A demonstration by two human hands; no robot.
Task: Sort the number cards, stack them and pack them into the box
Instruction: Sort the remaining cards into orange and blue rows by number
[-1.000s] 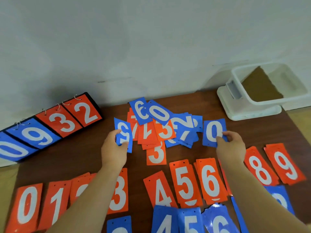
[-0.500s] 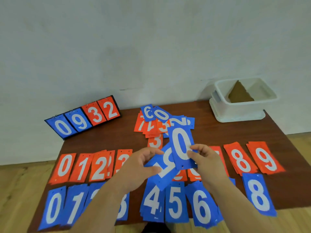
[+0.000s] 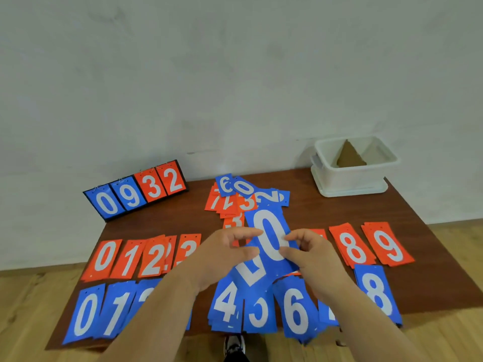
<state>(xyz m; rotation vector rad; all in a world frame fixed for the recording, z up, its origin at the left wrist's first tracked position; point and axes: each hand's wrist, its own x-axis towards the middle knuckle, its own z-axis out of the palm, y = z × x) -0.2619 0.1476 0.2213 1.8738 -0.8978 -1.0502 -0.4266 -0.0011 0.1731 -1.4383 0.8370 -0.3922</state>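
Drawn back from the loose pile (image 3: pixel 235 202), both hands meet mid-frame: right hand (image 3: pixel 313 254) pinches a blue 0 card (image 3: pixel 269 231), left hand (image 3: pixel 222 254) grips a tilted blue card (image 3: pixel 251 273). White box (image 3: pixel 347 181) sits upper right.

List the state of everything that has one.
Blue 0 card: off the table, pinched by right hand.
Lower blue card: held by left hand, digit partly hidden.
Box: open, no number cards visible inside.
Far heap: jumbled, unsorted.
Scoreboard: reads 0932.
Sorted rows: flat, by number.
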